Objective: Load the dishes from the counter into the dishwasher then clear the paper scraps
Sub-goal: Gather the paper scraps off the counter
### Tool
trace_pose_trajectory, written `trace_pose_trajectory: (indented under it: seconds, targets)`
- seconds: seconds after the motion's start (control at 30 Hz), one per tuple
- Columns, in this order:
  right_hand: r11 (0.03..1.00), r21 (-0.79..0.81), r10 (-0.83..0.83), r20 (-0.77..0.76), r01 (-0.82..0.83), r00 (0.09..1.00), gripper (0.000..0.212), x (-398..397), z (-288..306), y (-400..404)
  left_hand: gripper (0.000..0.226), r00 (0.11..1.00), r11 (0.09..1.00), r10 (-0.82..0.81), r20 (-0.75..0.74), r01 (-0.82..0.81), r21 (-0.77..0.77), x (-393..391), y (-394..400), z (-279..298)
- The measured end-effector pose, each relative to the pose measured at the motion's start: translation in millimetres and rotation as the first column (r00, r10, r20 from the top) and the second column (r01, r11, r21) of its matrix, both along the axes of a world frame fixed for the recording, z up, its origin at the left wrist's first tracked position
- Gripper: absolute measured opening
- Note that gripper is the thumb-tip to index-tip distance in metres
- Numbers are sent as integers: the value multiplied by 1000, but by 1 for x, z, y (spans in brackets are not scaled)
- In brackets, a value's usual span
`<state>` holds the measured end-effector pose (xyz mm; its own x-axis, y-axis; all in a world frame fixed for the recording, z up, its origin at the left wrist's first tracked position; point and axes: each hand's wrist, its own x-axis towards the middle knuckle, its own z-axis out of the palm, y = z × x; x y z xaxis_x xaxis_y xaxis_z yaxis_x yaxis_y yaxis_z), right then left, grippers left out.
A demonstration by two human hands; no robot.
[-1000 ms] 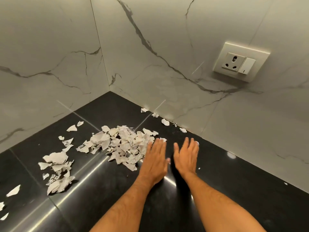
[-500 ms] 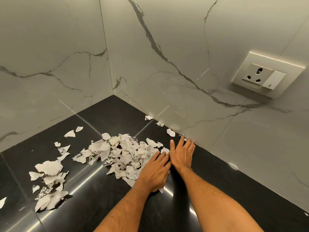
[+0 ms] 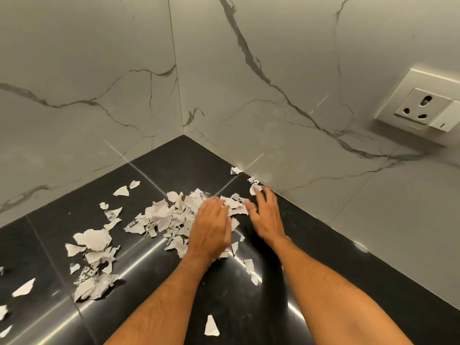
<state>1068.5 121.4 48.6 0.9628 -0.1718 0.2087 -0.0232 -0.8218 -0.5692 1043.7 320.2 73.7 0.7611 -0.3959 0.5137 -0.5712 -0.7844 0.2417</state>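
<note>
Torn white paper scraps (image 3: 164,217) lie heaped on the black glossy counter (image 3: 174,160) near the wall corner. My left hand (image 3: 210,230) lies flat, palm down, on the right side of this heap, fingers straight. My right hand (image 3: 267,217) is just to its right, fingers spread and blurred, touching scraps close to the wall. A second clump of scraps (image 3: 93,260) sits to the left, and one loose scrap (image 3: 211,326) lies between my forearms. No dishes or dishwasher are in view.
Grey-veined marble walls (image 3: 273,120) meet at the corner behind the heap. A white socket and switch plate (image 3: 423,108) is on the right wall. More stray scraps (image 3: 23,287) lie toward the counter's left edge.
Both hands have slid forward and left into the heap. The left hand now covers scraps it was beside before; the right has moved along the wall toward the small scraps there.
</note>
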Motion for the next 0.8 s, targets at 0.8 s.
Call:
trace_pose_trajectory:
  seconds: [0.8]
  targets:
    - [664,748,-21,5,10,1000,34,-13,7,159,49,747,442,-185,-639,-517,-733,13,11,-12]
